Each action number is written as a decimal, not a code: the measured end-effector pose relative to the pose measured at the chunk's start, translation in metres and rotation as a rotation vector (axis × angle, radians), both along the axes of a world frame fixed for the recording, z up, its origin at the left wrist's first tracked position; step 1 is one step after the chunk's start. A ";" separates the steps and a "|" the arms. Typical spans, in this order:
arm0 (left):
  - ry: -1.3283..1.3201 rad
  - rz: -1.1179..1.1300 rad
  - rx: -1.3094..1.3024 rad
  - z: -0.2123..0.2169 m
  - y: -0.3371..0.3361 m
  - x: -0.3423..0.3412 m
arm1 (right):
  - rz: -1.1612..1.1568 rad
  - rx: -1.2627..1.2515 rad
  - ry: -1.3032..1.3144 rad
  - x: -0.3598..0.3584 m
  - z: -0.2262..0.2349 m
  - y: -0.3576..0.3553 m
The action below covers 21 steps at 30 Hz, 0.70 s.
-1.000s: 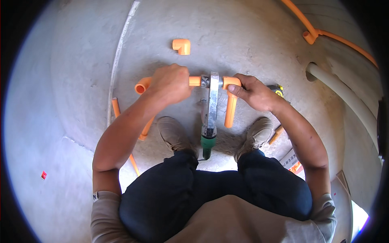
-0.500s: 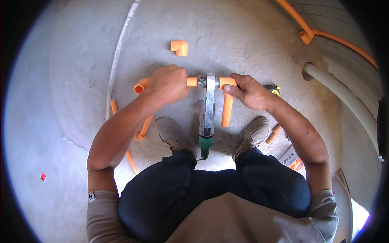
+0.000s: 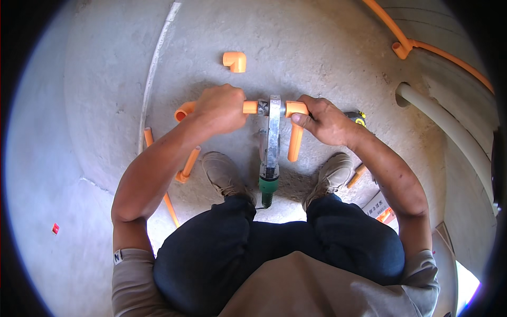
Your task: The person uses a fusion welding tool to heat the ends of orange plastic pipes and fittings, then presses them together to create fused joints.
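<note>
Squatting figure, dark trousers, two shoes flat on the concrete floor. Between the shoes, at 6 o'clock of the work: pipe welding iron, green handle nearest the body, flat metal blade running toward 12 o'clock, heating head at its far end. Left hand, closed around an orange pipe, pushing its end into the head from 9 o'clock; an elbow shows beyond the fist. Right hand, clamped on an orange elbow fitting seated on the head from 3 o'clock, its short pipe leg hanging toward 6 o'clock. Best practice, by judgement: press both parts squarely in line, equal force, no twisting, fingers off the hot metal. Farther off: loose orange elbow at 12 o'clock; wall-mounted orange pipe run at 2 o'clock.
</note>
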<state>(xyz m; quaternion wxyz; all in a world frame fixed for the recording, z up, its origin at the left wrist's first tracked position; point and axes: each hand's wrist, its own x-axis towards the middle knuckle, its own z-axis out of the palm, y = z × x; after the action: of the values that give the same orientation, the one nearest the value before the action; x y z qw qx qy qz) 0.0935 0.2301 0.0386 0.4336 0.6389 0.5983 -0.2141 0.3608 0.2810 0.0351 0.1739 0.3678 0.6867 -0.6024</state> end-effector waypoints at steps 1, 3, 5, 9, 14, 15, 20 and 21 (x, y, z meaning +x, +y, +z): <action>0.002 -0.001 -0.002 -0.001 0.000 0.000 | 0.012 0.015 0.006 0.000 -0.001 0.000; 0.003 -0.002 -0.005 -0.001 0.000 0.001 | 0.014 0.021 0.008 0.000 0.000 0.000; 0.004 0.001 0.037 -0.001 -0.002 0.001 | 0.016 0.027 0.011 0.000 0.000 0.001; 0.020 -0.060 0.045 0.000 -0.005 0.002 | -0.002 -0.027 0.006 -0.001 0.001 0.002; 0.004 0.011 0.183 -0.005 -0.013 0.003 | -0.027 -0.049 0.032 0.000 -0.001 0.001; 0.005 0.011 0.183 -0.004 -0.012 0.003 | -0.023 -0.057 0.029 0.000 -0.001 0.001; 0.054 -0.034 0.136 -0.002 -0.011 0.005 | -0.010 -0.070 0.015 -0.002 0.000 0.004; 0.053 -0.034 0.135 -0.003 -0.012 0.005 | -0.008 -0.067 0.017 -0.001 -0.001 0.004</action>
<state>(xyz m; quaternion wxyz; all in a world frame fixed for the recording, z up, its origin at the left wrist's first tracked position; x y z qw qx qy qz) 0.0985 0.2179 0.0359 0.3697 0.6708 0.6119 -0.1972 0.3599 0.2849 0.0339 0.1777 0.3594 0.6660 -0.6290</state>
